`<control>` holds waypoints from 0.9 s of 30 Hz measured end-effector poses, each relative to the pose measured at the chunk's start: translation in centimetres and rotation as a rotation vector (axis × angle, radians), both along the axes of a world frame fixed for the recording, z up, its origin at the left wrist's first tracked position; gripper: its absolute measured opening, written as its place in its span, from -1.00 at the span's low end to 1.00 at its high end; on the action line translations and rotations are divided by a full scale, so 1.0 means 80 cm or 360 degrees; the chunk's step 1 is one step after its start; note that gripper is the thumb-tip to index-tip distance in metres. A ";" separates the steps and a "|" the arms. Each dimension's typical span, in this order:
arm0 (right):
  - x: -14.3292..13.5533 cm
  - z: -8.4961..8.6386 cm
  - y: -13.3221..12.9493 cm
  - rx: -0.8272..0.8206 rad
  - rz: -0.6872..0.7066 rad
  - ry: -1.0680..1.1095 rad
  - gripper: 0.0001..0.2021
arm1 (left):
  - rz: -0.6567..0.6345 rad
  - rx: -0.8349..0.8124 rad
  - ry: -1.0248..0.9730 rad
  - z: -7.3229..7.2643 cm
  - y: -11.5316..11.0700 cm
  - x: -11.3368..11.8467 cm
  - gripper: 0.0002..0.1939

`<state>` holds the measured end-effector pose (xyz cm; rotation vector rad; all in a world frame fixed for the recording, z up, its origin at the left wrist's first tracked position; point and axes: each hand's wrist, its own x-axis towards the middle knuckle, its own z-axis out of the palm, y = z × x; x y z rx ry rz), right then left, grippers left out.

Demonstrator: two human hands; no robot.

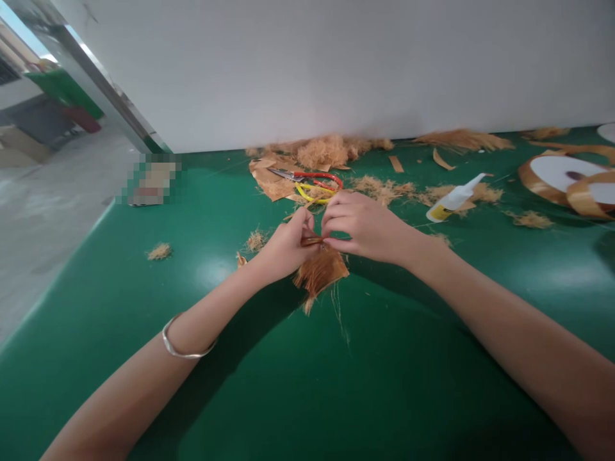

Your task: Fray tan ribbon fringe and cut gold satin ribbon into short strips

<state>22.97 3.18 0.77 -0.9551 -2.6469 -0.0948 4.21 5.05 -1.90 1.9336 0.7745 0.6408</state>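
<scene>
Between my hands is a piece of brown fringed ribbon [323, 274], its frayed strands hanging down over the green table. My left hand [291, 242] is closed around its gathered upper end. From the right, my right hand [361, 224] pinches the same end with thumb and fingertips; the exact grip is partly hidden. Just beyond my hands lie scissors [314, 182] with one red and one yellow handle. Their blades rest on a flat brown scrap [271, 182]. A few loose threads trail below the fringed ribbon.
Along the white wall [336, 64] lies a heap of brown shredded fibre [327, 152]. A glue bottle [451, 200] leans at the right, near ribbon rolls [545, 182]. Small fibre tufts [160, 251] are scattered about. The green table's edge [62, 275] runs along the left; a blurred-out object lies near it.
</scene>
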 end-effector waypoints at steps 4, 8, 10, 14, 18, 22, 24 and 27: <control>-0.003 -0.006 -0.001 0.0251 -0.0018 -0.0021 -0.80 | 0.0042 -0.0373 -0.0161 -0.001 0.003 0.002 -0.67; -0.009 -0.009 -0.005 0.0458 -0.0024 -0.0050 -0.77 | 0.0120 -0.0678 -0.0351 -0.001 0.004 0.002 -0.66; -0.010 -0.010 -0.006 0.0482 -0.0003 -0.0063 -0.75 | 0.0116 -0.0731 -0.0428 -0.002 0.006 0.001 -0.65; -0.007 -0.008 -0.005 0.0349 0.0000 0.0019 -0.76 | 0.0102 -0.0739 -0.0436 -0.005 0.008 -0.003 -0.61; 0.006 -0.003 -0.013 0.0320 -0.0138 0.0265 -0.84 | 0.0155 -0.0753 -0.0440 -0.002 0.007 -0.006 -0.61; 0.019 -0.013 -0.039 0.0384 -0.0298 0.0416 -0.90 | 0.0246 -0.0772 -0.0400 0.000 0.007 -0.008 -0.61; 0.023 -0.023 -0.055 0.0298 -0.0349 0.0422 -0.90 | 0.0279 -0.0773 -0.0406 0.000 0.007 -0.009 -0.62; 0.023 -0.039 -0.072 0.0049 -0.0517 0.0394 -0.89 | 0.0304 -0.0789 -0.0463 0.001 0.008 -0.009 -0.63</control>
